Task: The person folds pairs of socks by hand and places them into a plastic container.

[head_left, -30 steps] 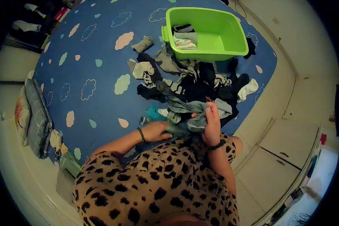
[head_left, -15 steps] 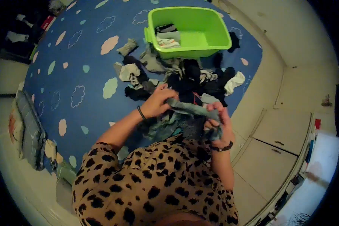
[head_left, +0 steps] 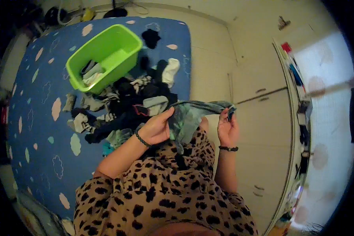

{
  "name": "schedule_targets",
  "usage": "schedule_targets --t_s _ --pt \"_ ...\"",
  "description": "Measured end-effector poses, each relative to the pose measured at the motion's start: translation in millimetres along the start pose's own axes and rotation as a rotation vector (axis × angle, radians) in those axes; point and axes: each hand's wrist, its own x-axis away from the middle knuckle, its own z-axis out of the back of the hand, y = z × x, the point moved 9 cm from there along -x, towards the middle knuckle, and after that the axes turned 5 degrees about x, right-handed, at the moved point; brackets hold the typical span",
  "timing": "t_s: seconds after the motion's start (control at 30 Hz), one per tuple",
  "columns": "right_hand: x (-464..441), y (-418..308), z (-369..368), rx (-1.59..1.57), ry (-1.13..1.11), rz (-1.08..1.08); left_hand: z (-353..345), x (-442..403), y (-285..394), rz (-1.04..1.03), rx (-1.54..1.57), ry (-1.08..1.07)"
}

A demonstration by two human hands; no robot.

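Note:
A grey-green mottled sock (head_left: 188, 118) is stretched between my two hands above my lap. My left hand (head_left: 158, 128) grips its left part, where loose fabric hangs down. My right hand (head_left: 228, 128) pinches the other end, at a dark and light edge. To the left, a heap of dark, grey and striped socks (head_left: 122, 104) lies on the blue bed. A white sock (head_left: 170, 72) is at the heap's right side. Behind the heap stands a green basket (head_left: 124, 61) with a few folded items (head_left: 91, 73) at its left end.
The blue patterned bedsheet (head_left: 39, 114) spreads to the left. Pale cabinets (head_left: 259, 141) stand on the right beside the bed, with small items along a ledge. A black item (head_left: 151, 38) lies right of the basket.
The view has turned right, so basket and heap appear further left. My hands have moved apart to the right, and the grey-green sock is now spread out between them.

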Motion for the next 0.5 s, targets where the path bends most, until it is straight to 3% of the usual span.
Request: schedule_targets --t_s 0.03,0.07,0.1,0.17,0.2,0.27,0.37,0.4,0.43,0.5 --pt "10 -4 7 0.089 0.097 0.026 2 -4 -9 0.030 -0.001 -0.009" --pt "24 -25 11 0.516 0.232 0.257 3 -10 -21 0.089 0.043 -0.036" --pt "34 -20 11 0.514 0.242 0.276 4 -14 -30 0.139 0.087 -0.059" --pt "64 -31 -7 1.384 0.367 0.556 6 -22 -40 0.155 0.120 -0.050" --pt "62 -17 13 1.561 0.315 0.410 14 -25 -40 0.114 0.142 -0.018" --pt "69 41 7 1.604 0.008 0.067 31 -29 -45 0.070 0.202 0.018" --pt "82 98 -2 1.481 -0.160 -0.017 35 -23 -38 -0.046 0.172 0.038" --pt "77 85 34 1.765 -0.005 -0.063 34 -23 -37 -0.046 0.163 0.045" --pt "74 80 35 1.755 -0.009 -0.063 33 -23 -35 -0.055 0.180 0.057" --pt "67 71 38 1.413 0.014 -0.087 43 -22 -34 -0.065 0.184 0.077"
